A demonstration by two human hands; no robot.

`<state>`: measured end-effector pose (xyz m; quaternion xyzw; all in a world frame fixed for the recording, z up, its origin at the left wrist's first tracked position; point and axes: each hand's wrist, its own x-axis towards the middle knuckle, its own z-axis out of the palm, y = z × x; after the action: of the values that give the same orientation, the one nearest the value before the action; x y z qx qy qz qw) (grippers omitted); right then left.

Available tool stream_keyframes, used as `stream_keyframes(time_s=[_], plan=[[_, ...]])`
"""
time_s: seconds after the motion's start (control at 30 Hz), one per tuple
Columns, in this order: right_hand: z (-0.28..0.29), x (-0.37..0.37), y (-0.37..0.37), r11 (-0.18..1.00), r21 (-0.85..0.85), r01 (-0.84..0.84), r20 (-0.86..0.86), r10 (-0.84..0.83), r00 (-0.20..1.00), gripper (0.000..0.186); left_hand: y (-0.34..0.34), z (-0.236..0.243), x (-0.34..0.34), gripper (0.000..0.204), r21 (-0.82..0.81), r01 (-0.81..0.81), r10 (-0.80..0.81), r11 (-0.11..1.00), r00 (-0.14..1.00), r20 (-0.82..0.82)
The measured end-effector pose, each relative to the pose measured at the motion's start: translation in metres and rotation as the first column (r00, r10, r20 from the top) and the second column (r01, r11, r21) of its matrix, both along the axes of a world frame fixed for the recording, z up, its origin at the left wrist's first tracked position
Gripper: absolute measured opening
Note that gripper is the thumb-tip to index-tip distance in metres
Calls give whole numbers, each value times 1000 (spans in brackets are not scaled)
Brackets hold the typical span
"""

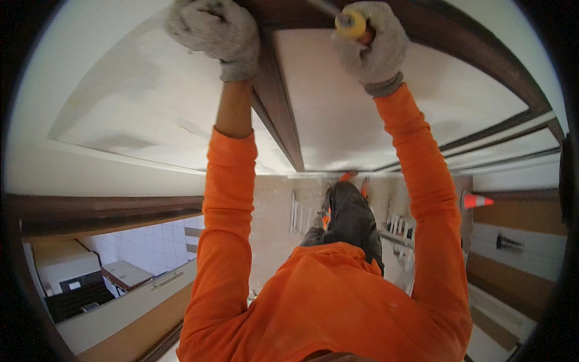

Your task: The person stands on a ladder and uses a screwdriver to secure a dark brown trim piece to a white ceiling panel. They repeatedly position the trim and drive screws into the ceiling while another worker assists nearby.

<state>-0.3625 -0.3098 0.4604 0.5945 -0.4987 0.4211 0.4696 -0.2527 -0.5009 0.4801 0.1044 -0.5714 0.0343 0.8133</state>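
Note:
My right hand (375, 51), in a grey knit glove, is raised at the top of the view. It is closed around the handle of a screwdriver-like tool (350, 24), yellow with a reddish part. The tool's metal shaft points up and left, and its tip is out of sight. My left hand (217, 33), gloved the same way, is closed beside the dark wooden frame (278, 102); anything inside its fingers is hidden. Behind both hands, the frame's dark bars border pale, smudged panels (338, 90).
Far below are the floor (271, 223) and white ladder-like rungs (301, 217) near my legs. An orange-and-white cone (477, 200) stands at the right. Through an opening at the left are white tiles and a boxy appliance (66, 265).

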Motion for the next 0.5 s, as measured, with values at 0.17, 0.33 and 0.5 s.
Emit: stream_keyframes(time_s=[0.17, 0.33, 0.5], plan=[[-159, 75, 17, 985, 150, -80, 395, 14, 918, 37, -102, -35, -32, 14, 87, -227, 237, 970, 964, -121], [-259, 141, 1, 843, 461, -277, 482, 24, 876, 30, -121, -45, -15, 15, 79, -224, 230, 971, 970, -82], [-267, 131, -42, 926, 294, -237, 313, 142, 939, 19, -104, -40, -13, 15, 25, -199, 199, 980, 979, -38]])
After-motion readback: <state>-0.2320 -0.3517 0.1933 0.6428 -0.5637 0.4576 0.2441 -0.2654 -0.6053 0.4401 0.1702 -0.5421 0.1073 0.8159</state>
